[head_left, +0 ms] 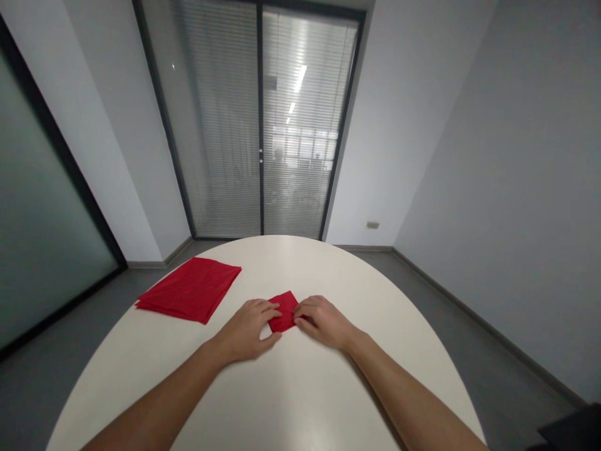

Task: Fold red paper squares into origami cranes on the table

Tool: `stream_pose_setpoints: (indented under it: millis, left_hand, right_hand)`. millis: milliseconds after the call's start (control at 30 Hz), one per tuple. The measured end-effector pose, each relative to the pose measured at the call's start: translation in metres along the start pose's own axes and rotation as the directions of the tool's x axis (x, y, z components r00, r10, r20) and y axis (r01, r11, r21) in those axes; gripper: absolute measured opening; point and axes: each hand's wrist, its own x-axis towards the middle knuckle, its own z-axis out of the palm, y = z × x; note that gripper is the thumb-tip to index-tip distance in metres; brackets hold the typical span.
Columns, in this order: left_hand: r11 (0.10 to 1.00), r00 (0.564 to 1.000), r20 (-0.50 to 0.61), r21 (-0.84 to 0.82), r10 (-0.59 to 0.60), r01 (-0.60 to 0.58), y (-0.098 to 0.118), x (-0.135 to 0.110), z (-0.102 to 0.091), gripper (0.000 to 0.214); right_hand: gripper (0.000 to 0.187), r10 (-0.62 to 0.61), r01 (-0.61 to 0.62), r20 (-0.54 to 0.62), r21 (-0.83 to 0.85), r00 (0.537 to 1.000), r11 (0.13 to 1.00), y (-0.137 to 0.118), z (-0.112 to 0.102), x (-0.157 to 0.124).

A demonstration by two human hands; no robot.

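A small folded red cloth (283,321), squarish with a corner pointing away from me, lies on the white table before me. My left hand (251,329) rests at its left side, fingertips laid flat on it and the thumb stretched apart below. At the right edge, my right hand (323,321) has its thumb and fingers pinched together on the cloth; the fingertips partly hide that edge. A larger stack of flat red cloths (195,290) lies to the left, beyond my left hand and touched by neither hand.
The round white table (291,401) curves away in front of me, with the cloth stack close to its left edge. Past it stand glass panels with blinds (300,188). A dark object (575,429) shows at the lower right corner, its kind unclear.
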Motion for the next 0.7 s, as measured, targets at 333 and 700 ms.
stream_pose_setpoints:
  millis: [333, 700]
  left_hand:
    - [0.996, 0.997, -0.027, -0.06, -0.069, 0.067, 0.002, -0.002, -0.004, 0.021]
    - [0.989, 0.987, -0.061, -0.01, -0.148, 0.148, -0.004, 0.002, 0.007, 0.024]
  right_hand:
    - [0.018, 0.11, -0.109, -0.018, 0.061, 0.994, 0.992, -0.004, 0.004, -0.002]
    - [0.017, 0.153, -0.15, -0.026, 0.089, 0.988, 0.985, -0.007, 0.009, 0.001]
